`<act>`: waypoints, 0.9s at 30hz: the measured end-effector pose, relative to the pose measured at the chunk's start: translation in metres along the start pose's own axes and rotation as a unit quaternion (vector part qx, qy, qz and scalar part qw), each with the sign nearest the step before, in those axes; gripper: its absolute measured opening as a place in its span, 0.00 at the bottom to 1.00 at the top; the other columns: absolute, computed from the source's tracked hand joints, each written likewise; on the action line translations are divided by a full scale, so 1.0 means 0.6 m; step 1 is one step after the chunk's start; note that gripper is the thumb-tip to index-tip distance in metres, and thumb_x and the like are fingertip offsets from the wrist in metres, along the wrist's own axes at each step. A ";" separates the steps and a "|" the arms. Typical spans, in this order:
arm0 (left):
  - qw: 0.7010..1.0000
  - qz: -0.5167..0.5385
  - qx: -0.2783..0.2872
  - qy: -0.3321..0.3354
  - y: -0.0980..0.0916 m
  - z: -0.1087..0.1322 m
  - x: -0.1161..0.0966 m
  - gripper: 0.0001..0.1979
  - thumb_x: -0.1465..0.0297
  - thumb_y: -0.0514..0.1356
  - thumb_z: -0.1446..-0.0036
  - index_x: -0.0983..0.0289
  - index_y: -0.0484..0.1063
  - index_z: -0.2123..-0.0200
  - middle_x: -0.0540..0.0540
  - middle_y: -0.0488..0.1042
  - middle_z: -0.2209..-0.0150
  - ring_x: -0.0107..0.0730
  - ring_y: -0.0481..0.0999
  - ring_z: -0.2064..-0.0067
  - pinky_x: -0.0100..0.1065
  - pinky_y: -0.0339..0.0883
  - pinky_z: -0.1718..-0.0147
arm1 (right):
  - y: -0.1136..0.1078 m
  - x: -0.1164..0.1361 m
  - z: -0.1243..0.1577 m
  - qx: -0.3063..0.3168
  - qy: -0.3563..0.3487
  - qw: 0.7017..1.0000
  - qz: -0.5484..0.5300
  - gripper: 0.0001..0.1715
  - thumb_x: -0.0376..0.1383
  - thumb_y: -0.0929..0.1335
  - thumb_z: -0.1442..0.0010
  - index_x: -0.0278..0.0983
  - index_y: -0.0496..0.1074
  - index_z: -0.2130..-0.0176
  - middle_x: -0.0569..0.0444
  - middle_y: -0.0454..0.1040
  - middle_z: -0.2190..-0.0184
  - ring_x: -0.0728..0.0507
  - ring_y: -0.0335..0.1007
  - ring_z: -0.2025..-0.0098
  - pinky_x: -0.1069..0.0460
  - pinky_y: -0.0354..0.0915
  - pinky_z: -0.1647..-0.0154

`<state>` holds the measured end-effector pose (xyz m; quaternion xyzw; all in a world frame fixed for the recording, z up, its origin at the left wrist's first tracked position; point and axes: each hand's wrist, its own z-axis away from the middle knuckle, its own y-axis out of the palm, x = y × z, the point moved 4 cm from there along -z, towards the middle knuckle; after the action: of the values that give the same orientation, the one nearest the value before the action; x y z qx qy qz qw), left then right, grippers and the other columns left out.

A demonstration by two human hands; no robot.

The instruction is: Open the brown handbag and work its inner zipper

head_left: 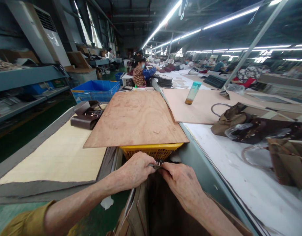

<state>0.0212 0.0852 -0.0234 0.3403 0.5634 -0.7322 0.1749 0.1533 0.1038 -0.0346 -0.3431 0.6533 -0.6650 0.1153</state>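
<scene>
My left hand (138, 168) and my right hand (182, 183) are close together in front of the yellow basket. Both pinch a thin, dark olive strip-like edge (156, 166), and their fingers hide most of it. Dark brown material (163, 209), which looks like an opened bag, hangs just below my hands. Whether the pinched edge belongs to it I cannot tell. Beside it, at the lower left, is a brown panel with piped edges (137, 209).
A wooden board (136, 118) lies over a yellow basket (153, 150) ahead. On the left is a dark brown leather piece with metal fittings (85, 116). A bottle (193, 93) and several bags (259, 127) stand on the right-hand table. Farther back, a person (139, 75) sits beyond a blue crate (95, 90).
</scene>
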 end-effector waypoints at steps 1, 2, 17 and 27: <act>1.000 -0.003 -0.002 -0.001 0.000 0.000 -0.002 0.12 0.75 0.51 0.51 0.67 0.75 0.71 0.50 0.74 0.75 0.28 0.69 0.71 0.25 0.57 0.71 | 0.000 0.000 0.001 -0.004 0.001 1.000 0.000 0.09 0.33 0.63 0.41 0.40 0.72 0.68 0.55 0.77 0.69 0.44 0.73 0.67 0.54 0.57 0.70; 1.000 -0.007 -0.005 -0.005 0.000 -0.001 -0.003 0.12 0.75 0.51 0.51 0.67 0.76 0.71 0.50 0.73 0.75 0.28 0.69 0.72 0.25 0.57 0.71 | 0.000 0.001 0.002 -0.006 0.002 1.000 0.002 0.09 0.33 0.63 0.41 0.41 0.73 0.68 0.55 0.77 0.69 0.44 0.73 0.67 0.53 0.57 0.70; 0.998 -0.060 -0.024 0.003 0.000 0.003 -0.009 0.14 0.79 0.48 0.52 0.66 0.74 0.72 0.53 0.75 0.72 0.31 0.71 0.68 0.27 0.60 0.66 | 0.000 0.022 -0.004 0.004 -0.027 0.999 0.031 0.12 0.31 0.61 0.40 0.39 0.72 0.68 0.53 0.77 0.71 0.44 0.73 0.69 0.54 0.58 0.71; 0.996 -0.082 -0.030 -0.006 0.007 -0.001 -0.018 0.13 0.78 0.49 0.52 0.66 0.74 0.74 0.53 0.74 0.75 0.31 0.72 0.70 0.28 0.58 0.69 | -0.003 0.012 -0.011 0.051 0.007 0.998 0.031 0.13 0.38 0.61 0.40 0.40 0.73 0.70 0.52 0.77 0.72 0.42 0.73 0.68 0.53 0.58 0.71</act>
<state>0.0317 0.0832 -0.0191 0.2833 0.6102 -0.7287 0.1279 0.1444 0.1050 -0.0302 -0.3121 0.6296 -0.6958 0.1487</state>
